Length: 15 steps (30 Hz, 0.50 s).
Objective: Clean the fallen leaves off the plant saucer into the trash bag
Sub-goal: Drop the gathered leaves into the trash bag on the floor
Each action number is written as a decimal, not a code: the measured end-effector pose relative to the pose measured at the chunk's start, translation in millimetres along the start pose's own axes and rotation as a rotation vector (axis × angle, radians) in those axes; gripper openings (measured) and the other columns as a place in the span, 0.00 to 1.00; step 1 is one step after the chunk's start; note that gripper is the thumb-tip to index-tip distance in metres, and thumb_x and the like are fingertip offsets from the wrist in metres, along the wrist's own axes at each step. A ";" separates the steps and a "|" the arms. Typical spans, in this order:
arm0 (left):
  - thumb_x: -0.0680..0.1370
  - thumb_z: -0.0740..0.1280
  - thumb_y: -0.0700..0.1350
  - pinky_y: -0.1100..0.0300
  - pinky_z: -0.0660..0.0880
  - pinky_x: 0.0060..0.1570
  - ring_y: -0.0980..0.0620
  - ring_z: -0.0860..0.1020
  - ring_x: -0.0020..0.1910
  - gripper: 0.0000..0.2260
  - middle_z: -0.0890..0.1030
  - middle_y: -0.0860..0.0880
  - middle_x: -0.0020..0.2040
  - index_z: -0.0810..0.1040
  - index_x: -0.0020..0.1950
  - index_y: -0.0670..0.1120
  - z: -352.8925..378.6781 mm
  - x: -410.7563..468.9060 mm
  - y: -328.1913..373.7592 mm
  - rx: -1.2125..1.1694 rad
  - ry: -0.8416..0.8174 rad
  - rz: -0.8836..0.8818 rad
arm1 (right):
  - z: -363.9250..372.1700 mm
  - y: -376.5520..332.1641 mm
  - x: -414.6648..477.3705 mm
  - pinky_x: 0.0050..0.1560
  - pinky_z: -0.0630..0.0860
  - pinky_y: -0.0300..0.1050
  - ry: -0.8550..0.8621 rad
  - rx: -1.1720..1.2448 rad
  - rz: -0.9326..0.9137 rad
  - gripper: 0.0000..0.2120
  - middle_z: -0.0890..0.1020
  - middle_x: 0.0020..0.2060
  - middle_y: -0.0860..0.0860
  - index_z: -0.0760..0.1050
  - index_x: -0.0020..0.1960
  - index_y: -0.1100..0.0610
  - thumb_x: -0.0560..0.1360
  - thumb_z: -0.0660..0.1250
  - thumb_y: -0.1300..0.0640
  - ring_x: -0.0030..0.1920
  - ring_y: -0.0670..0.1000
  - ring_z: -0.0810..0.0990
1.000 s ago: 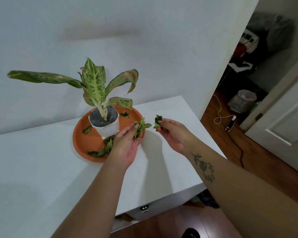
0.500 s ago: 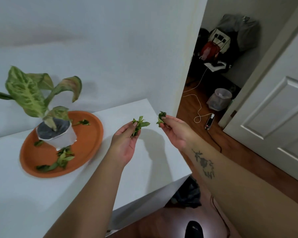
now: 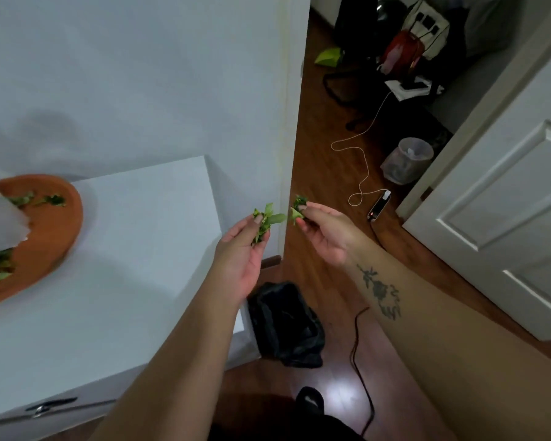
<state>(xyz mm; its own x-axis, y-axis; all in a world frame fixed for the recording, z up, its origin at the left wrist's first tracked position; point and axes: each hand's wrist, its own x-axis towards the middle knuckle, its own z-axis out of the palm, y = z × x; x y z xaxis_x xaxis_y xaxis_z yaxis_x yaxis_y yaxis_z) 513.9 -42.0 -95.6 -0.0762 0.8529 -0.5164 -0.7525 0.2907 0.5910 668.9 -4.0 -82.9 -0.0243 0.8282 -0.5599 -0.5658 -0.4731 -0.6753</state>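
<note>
The white rectangular table (image 3: pixel 115 249) occupies the left. The round terracotta plant saucer (image 3: pixel 58 230) sits at its far left edge and holds loose green fallen leaves (image 3: pixel 50 200). The crumpled black plastic trash bag (image 3: pixel 287 326) lies on the wooden floor, just right of the table's near corner. Both forearms extend forward, palms up. The left hand (image 3: pixel 240 256) pinches a leaf cluster (image 3: pixel 264 222) above the table's right edge. The right hand (image 3: pixel 326 232) pinches a smaller leaf clump (image 3: pixel 298 206) above the floor.
</note>
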 end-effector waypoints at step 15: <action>0.79 0.67 0.34 0.66 0.80 0.44 0.55 0.84 0.46 0.12 0.85 0.45 0.49 0.78 0.62 0.35 -31.5 56.0 -153.7 -0.074 0.212 -0.129 | -127.6 63.5 75.1 0.33 0.79 0.33 0.090 0.002 0.106 0.04 0.83 0.35 0.56 0.76 0.44 0.65 0.75 0.65 0.71 0.37 0.50 0.81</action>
<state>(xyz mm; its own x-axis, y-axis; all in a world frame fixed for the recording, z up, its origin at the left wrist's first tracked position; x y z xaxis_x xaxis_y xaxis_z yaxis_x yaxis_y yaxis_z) 604.7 -52.5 -234.9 -0.1058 0.6988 -0.7074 -0.8099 0.3522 0.4691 736.3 -10.2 -229.1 -0.0100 0.7428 -0.6694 -0.5658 -0.5562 -0.6087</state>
